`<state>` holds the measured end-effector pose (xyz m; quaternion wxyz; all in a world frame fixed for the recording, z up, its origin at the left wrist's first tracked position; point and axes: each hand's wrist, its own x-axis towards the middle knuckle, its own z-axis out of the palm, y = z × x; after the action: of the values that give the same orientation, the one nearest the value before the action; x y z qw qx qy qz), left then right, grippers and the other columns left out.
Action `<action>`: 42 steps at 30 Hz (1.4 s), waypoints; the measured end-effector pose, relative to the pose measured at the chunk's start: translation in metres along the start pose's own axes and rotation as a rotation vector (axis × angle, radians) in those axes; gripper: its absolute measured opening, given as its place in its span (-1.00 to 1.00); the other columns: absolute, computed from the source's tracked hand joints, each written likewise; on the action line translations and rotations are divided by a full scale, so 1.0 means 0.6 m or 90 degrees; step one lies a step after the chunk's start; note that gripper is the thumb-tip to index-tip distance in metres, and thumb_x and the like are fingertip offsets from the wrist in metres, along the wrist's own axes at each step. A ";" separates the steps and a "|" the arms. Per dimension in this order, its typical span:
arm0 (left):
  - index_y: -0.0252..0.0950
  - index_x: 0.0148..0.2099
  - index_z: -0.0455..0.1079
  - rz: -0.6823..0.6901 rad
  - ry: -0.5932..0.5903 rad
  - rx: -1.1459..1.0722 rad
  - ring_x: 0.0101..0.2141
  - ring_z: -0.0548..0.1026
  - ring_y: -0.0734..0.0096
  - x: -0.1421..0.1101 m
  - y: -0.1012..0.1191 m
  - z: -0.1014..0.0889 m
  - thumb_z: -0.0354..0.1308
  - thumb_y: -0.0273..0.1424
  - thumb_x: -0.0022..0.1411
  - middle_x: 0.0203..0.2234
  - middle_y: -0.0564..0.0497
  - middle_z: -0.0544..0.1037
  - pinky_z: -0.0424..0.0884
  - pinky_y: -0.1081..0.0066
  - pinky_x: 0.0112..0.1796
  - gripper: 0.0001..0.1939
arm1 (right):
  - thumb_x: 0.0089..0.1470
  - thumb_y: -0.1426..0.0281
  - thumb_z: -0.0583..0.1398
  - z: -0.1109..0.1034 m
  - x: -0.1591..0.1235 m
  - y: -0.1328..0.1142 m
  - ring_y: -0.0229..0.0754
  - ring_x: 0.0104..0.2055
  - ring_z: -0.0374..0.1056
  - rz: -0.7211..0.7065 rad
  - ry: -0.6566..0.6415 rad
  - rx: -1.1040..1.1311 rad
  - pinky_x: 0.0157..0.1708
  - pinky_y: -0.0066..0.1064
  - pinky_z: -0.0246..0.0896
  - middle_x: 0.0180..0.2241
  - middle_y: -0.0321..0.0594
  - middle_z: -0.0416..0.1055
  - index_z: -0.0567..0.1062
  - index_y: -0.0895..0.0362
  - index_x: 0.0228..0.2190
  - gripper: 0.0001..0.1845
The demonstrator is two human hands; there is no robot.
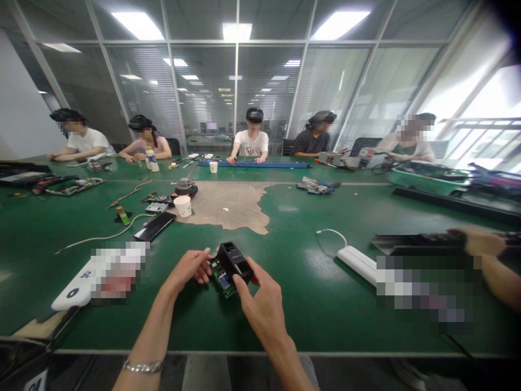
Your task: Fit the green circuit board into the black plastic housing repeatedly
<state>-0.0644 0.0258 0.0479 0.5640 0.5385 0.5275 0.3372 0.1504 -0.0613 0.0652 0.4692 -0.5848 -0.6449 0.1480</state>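
A black plastic housing (pixel 233 258) with rectangular cutouts sits tilted over a green circuit board (pixel 221 277) near the table's front edge. My right hand (pixel 262 293) grips the housing from the right, thumb on the near side and fingers along the far right side. My left hand (pixel 191 270) is at the board's left edge with its fingers loosely bent and apart. Its fingertips are very close to the board; whether they touch it I cannot tell. Part of the board is hidden beneath the housing.
To the left lie a white device (pixel 75 288), a black phone-like slab (pixel 155 226) and a paper cup (pixel 183 206). A white power strip (pixel 358 264) lies to the right, near another person's hand (pixel 484 243). Several people sit across the green table (pixel 309 320).
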 end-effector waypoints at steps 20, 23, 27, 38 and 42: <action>-0.40 -0.17 0.37 0.002 0.026 0.061 -0.67 0.52 0.30 -0.001 0.001 0.003 -0.15 0.33 0.10 -0.62 -0.11 0.55 0.28 0.51 -0.69 -0.17 | 0.12 0.37 0.18 0.022 -0.015 -0.039 0.04 -0.05 0.39 -0.045 -0.112 -0.142 -0.06 -0.19 0.27 -0.10 -0.04 0.49 0.39 0.18 0.07 -0.53; -0.39 -0.16 0.36 0.006 0.021 0.083 -0.66 0.53 0.28 -0.002 0.001 0.003 -0.15 0.32 0.12 -0.62 -0.10 0.55 0.30 0.50 -0.68 -0.19 | 0.10 0.37 0.19 0.017 -0.019 -0.040 0.05 -0.06 0.39 -0.045 -0.114 -0.153 -0.08 -0.21 0.27 -0.10 -0.04 0.49 0.38 0.18 0.08 -0.51; -0.38 -0.04 0.34 0.014 0.031 0.056 -0.67 0.52 0.28 -0.004 0.002 0.002 -0.22 0.31 0.16 -0.64 -0.06 0.54 0.31 0.50 -0.69 -0.16 | 0.11 0.39 0.18 0.015 -0.018 -0.043 0.03 -0.09 0.39 -0.047 -0.120 -0.163 -0.09 -0.23 0.26 -0.15 -0.07 0.50 0.39 0.16 0.06 -0.55; -0.33 -0.14 0.36 0.024 -0.021 0.130 -0.66 0.51 0.38 0.000 -0.004 -0.002 0.01 0.18 0.17 -0.61 0.01 0.53 0.30 0.56 -0.69 -0.37 | 0.11 0.36 0.21 0.022 -0.026 -0.035 0.01 -0.07 0.38 -0.033 -0.137 -0.193 -0.07 -0.24 0.23 -0.11 -0.06 0.49 0.40 0.18 0.05 -0.54; -0.35 -0.14 0.37 0.020 -0.024 0.111 -0.64 0.52 0.37 0.002 -0.005 -0.004 -0.01 0.16 0.20 -0.57 -0.02 0.55 0.34 0.55 -0.68 -0.38 | 0.10 0.28 0.23 0.027 -0.029 -0.025 0.07 0.00 0.35 -0.028 -0.113 -0.176 -0.01 -0.19 0.22 -0.02 -0.01 0.46 0.37 0.22 0.09 -0.45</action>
<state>-0.0670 0.0267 0.0453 0.5196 0.6000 0.5357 0.2882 0.1263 -0.0751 0.0605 0.3289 -0.6141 -0.7106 0.0987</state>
